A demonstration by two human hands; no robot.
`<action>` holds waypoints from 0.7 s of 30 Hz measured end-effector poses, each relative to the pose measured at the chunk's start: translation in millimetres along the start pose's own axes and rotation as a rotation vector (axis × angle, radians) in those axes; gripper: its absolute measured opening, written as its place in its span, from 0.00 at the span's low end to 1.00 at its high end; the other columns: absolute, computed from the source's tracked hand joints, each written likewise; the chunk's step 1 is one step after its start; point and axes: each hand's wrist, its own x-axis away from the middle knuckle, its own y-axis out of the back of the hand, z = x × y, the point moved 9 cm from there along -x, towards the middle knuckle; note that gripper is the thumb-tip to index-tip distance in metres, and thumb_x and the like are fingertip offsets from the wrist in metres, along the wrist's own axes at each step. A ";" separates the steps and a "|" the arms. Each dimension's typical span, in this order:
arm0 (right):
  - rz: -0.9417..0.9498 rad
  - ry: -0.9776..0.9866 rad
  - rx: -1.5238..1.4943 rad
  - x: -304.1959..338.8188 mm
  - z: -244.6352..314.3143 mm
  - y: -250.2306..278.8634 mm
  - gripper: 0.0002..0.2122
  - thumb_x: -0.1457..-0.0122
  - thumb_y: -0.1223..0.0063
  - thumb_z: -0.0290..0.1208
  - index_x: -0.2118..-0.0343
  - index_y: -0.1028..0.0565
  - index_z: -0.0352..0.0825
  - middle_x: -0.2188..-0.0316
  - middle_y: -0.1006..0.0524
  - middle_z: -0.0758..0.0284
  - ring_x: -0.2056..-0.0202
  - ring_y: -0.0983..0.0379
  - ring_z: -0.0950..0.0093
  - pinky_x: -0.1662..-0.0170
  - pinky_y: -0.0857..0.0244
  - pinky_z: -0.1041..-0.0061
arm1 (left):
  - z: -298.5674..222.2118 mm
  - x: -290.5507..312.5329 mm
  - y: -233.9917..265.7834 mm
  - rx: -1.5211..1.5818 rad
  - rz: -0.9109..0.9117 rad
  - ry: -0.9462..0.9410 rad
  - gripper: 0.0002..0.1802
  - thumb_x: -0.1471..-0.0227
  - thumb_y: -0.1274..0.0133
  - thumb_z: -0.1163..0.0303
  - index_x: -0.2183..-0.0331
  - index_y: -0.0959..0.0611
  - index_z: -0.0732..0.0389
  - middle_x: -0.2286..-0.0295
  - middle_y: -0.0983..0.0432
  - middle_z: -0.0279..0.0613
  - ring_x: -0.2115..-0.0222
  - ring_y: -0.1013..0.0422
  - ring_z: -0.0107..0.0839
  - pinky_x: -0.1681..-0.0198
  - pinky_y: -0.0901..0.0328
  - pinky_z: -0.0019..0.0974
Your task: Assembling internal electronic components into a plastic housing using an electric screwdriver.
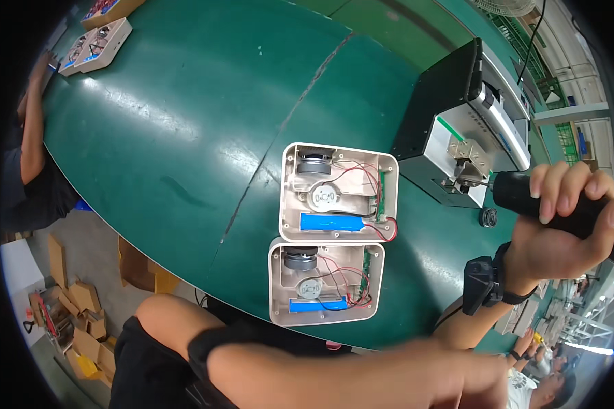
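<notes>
In our right hand (556, 238) we grip a black driver (518, 193), fingers curled over its handle, the thin shaft running left from the hand to the metal front of a boxy machine (433, 102). Left of that hand, near the machine, a small round black part (488, 217) sits on the green table (150, 170). Farther left of the hand we see an open cream housing (284, 194) (a blue cell (331, 222) and a pale disc (324, 198) inside), with a similar lower housing (274, 286) just beside it. Our left hand (481, 375), below the right, is blurred; we cannot tell its grip.
</notes>
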 end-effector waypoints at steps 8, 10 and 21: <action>0.048 -0.016 0.019 3.0 -2.0 -14.5 0.16 0.36 0.57 0.46 0.66 0.36 0.36 0.82 0.35 0.67 0.84 0.41 0.76 0.74 0.41 0.71 | -42.4 67.5 99.3 -1.841 -0.917 -0.163 0.43 0.64 0.30 0.61 0.47 0.27 0.70 0.50 0.31 0.53 0.48 0.35 0.48 0.44 0.40 0.49; 0.072 -0.098 -0.057 7.3 3.6 -19.3 0.16 0.38 0.53 0.45 0.66 0.37 0.36 0.82 0.35 0.67 0.84 0.40 0.76 0.74 0.41 0.70 | -35.7 66.8 111.2 -1.820 -0.888 -0.146 0.45 0.64 0.30 0.60 0.46 0.29 0.69 0.49 0.32 0.53 0.47 0.37 0.49 0.43 0.40 0.49; 0.140 -0.147 -0.063 21.8 -38.9 -78.7 0.17 0.41 0.45 0.42 0.67 0.38 0.35 0.82 0.34 0.67 0.84 0.38 0.75 0.77 0.38 0.71 | -24.7 60.3 138.0 -1.592 -0.796 -0.100 0.50 0.67 0.30 0.55 0.45 0.31 0.70 0.48 0.34 0.55 0.47 0.38 0.52 0.42 0.40 0.48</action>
